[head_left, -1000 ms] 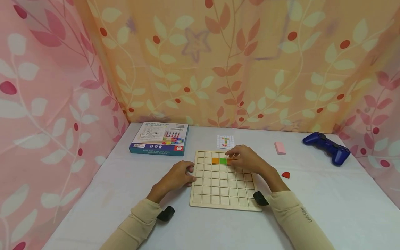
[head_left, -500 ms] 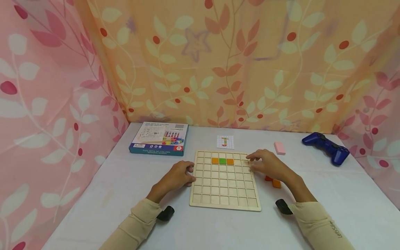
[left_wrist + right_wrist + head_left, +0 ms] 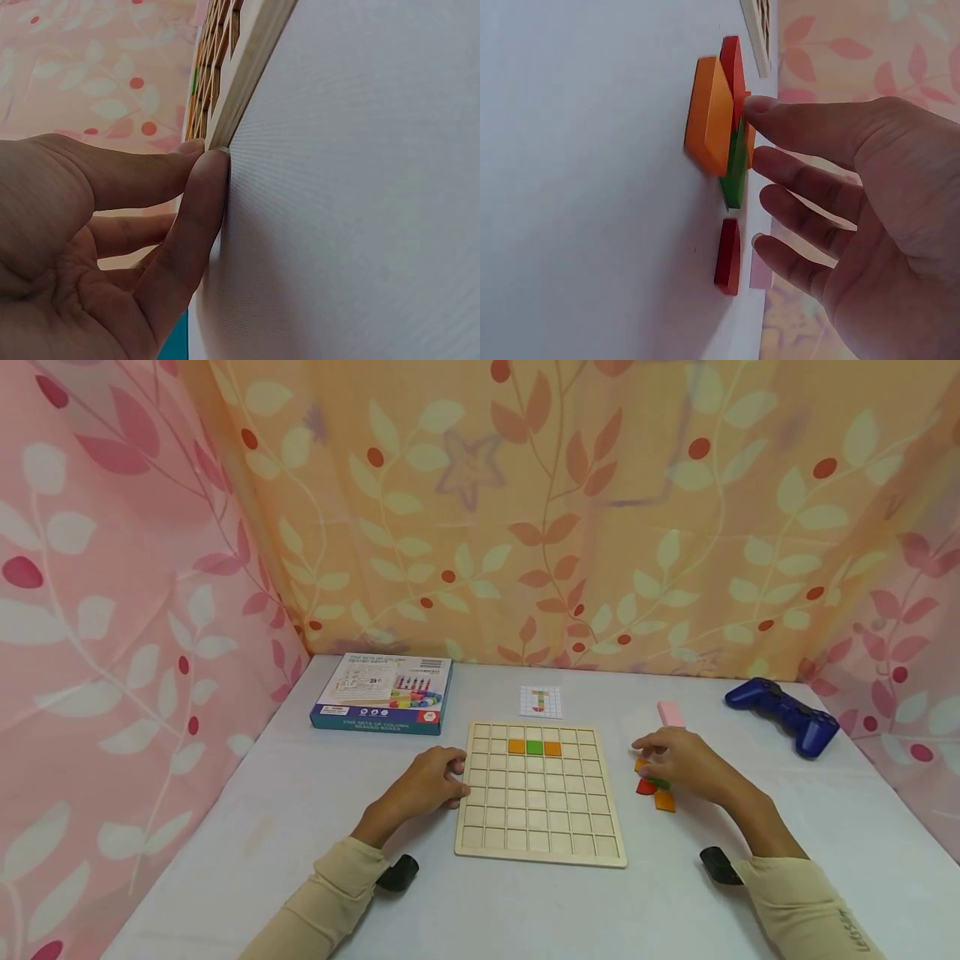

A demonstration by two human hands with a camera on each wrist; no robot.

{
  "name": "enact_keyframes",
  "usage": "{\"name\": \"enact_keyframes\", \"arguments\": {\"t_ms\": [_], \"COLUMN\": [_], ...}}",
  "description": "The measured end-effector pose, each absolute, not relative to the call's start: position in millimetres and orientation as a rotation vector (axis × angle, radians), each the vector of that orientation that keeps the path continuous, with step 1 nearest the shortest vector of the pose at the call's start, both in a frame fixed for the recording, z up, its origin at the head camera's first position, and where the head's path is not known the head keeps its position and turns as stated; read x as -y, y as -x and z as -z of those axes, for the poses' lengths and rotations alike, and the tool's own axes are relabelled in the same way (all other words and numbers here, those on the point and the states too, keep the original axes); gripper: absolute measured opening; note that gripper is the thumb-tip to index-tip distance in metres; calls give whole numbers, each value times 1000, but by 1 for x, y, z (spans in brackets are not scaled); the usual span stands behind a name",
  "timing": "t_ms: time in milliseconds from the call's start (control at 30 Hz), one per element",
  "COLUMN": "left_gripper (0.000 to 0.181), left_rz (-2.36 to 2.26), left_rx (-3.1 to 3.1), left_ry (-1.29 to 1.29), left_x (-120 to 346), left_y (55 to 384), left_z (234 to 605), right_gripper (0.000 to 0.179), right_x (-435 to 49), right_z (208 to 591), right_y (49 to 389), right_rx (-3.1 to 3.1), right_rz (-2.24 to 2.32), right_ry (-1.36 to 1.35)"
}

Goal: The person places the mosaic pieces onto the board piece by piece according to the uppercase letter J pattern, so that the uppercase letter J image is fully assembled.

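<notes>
Board [image 3: 537, 797]: left hand [image 3: 427, 781] unmoved | loose tiles [image 3: 709, 116]: right hand [image 3: 688, 763] arrived

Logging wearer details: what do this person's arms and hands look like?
The left sleeve and right sleeve are beige. Small dark lettering, hard to read, marks the latter. A rounded black device shows at each wrist. The left hand and right hand are ungloved.

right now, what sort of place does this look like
Probably a small tabletop play or learning setup, perhaps a staged booth: leaf-patterned cloth hangs behind and on both sides of a white tabletop, which holds a wooden grid board and loose coloured tiles.
</notes>
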State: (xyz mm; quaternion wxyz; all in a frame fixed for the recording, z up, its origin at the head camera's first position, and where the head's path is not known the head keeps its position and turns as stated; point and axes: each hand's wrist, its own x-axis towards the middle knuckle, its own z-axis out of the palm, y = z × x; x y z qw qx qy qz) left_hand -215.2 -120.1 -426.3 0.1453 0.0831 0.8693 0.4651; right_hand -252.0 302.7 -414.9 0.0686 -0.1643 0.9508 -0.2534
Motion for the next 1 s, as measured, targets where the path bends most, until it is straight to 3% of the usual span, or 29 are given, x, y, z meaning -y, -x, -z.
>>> {"name": "enact_keyframes", "arguments": {"t_ms": [567,1000], "left_gripper": [53,52], "left_rz": [-1332,-1336], "left_rx": [-2506,-2512], "left_ry": [-225,-230], "left_x": [119,119], "left_y": [217,216], "left_z": [429,429], "right_gripper": [34,30], "right_x": [-315,-302], "right_z": [418,417], "right_y": [250,252], "right_rx": [-2870,-2910], "right_rz": [714,726], "right_ry": [384,511]}}
